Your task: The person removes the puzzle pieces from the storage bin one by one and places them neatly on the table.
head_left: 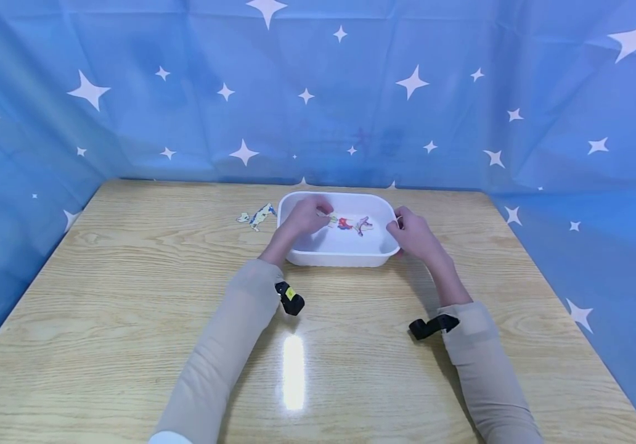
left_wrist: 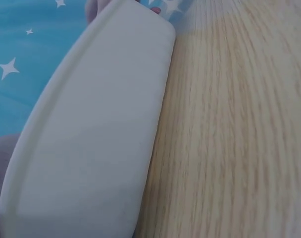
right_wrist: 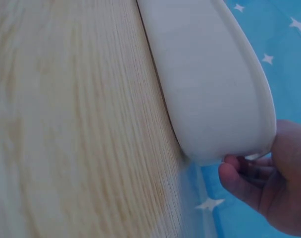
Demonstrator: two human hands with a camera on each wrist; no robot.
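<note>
Now, the right hand grips the tray rim while the left hand works inside

And here we are near the far edge of the table, roughly midway along it, where the white tray sits. The right hand has its right end: thumb bent at the rim, fingers curled in against the outside of the wall, pinching that rim firmly enough to see in the right wrist view. Over on the other side, the left hand reaches across the tray's left end, fingers bent and fingertips bunched close together just beside a pale green cutout; whether they pinch it, I can't tell.

Inside, a red and blue cutout lies near the middle of the tray, and a pinkish-purple cutout lies to its right, nearer the right end. Outside, just off the tray's left end, a blue and yellow cutout rests on the table, with a small pale piece at its left.

What's in the way? The left hand covers the tray's left interior, and from the left wrist the tray wall hides those fingertips. Behind the table's far edge hangs a blue curtain with white stars.
</note>
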